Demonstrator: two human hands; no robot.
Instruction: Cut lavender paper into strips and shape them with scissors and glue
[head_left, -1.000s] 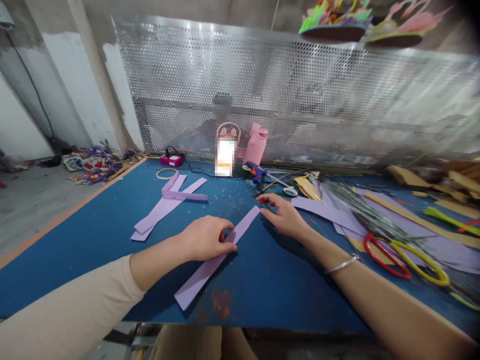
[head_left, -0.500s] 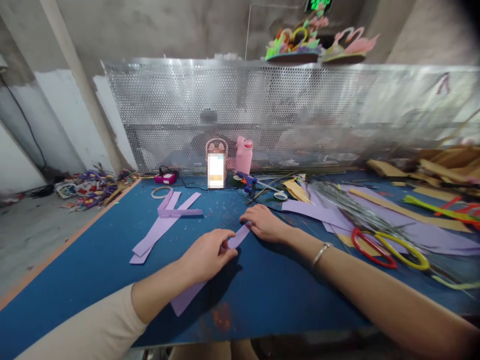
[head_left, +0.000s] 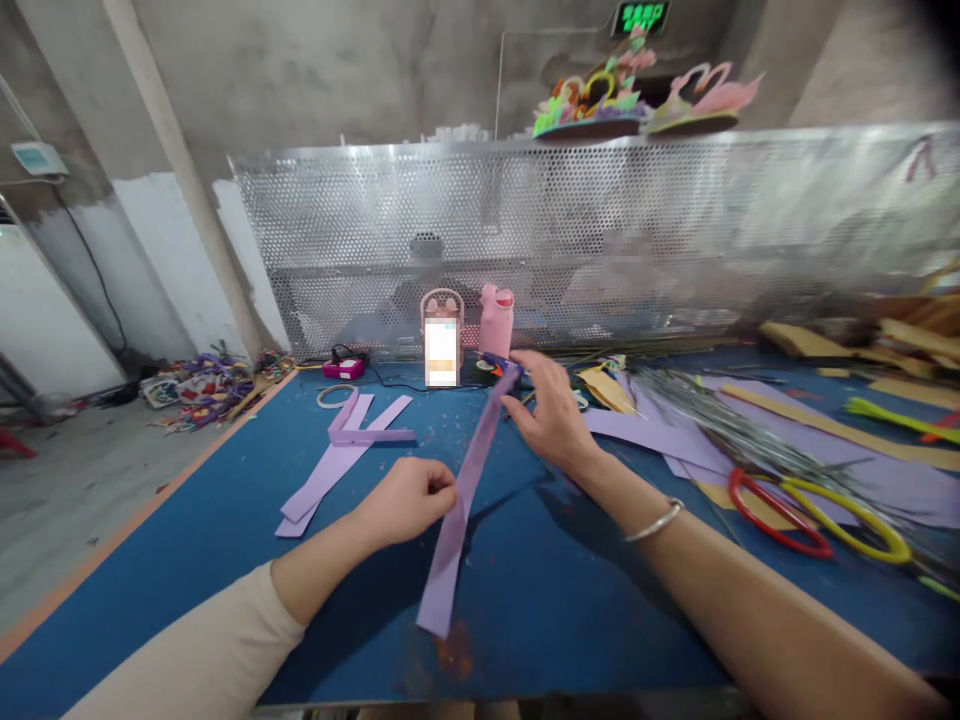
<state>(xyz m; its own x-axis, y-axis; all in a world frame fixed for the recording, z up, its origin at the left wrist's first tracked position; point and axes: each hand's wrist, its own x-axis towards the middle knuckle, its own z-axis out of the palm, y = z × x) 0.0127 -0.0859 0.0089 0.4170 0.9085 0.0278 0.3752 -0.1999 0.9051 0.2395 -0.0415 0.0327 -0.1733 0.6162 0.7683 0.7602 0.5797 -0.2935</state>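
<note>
A long purple strip [head_left: 466, 480] stands slanted above the blue table, one end low near the front edge. My left hand [head_left: 409, 500] pinches it between thumb and fingers near its middle. Reaching forward, my right hand [head_left: 551, 410] has thumb and fingers apart beside the strip's upper end. Just behind its fingertips lies a blue glue gun [head_left: 491, 360], partly covered by the strip and the hand; whether the fingers touch it is not clear. Left of my hands, several purple strips [head_left: 322, 480] lie on the table, one of them folded.
Red-and-yellow-handled scissors [head_left: 780, 530] lie at right, near thin wires [head_left: 750, 430] and purple sheets [head_left: 885, 480]. A lit phone [head_left: 442, 350] and a pink figure [head_left: 496, 322] stand by the perforated metal panel [head_left: 360, 230]. A tape roll [head_left: 334, 398] and pink box [head_left: 344, 369] are at back left.
My right hand has let go of the strip's far end and moved forward toward the glue gun. The strip has swung steeper in my left hand. The view has shifted slightly.
</note>
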